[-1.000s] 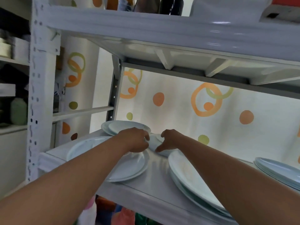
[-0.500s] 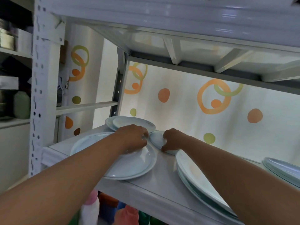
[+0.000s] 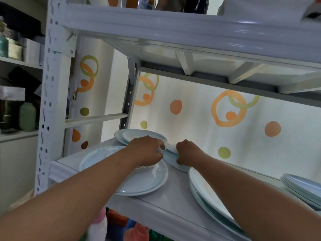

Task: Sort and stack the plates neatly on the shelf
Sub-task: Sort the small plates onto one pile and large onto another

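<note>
Pale blue-white plates lie on the white shelf (image 3: 166,202). A small plate (image 3: 171,158) sits mid-shelf between both hands. My left hand (image 3: 147,151) grips its left rim and my right hand (image 3: 188,154) grips its right rim. Under my left forearm lies a large plate (image 3: 147,181). Behind it, at the back left, rests a low stack of plates (image 3: 132,135). A stack of big plates (image 3: 206,193) lies under my right forearm near the front edge. Another stack (image 3: 302,188) is at the far right.
The upper shelf board (image 3: 191,30) hangs close overhead and carries bottles. A white perforated post (image 3: 50,101) stands at the left. A dotted curtain (image 3: 225,119) closes off the back. Coloured bottles (image 3: 137,232) stand below the shelf.
Both hands have stayed on the small plate, closing tighter on its rims. The view shifted slightly; the plates themselves have hardly moved.
</note>
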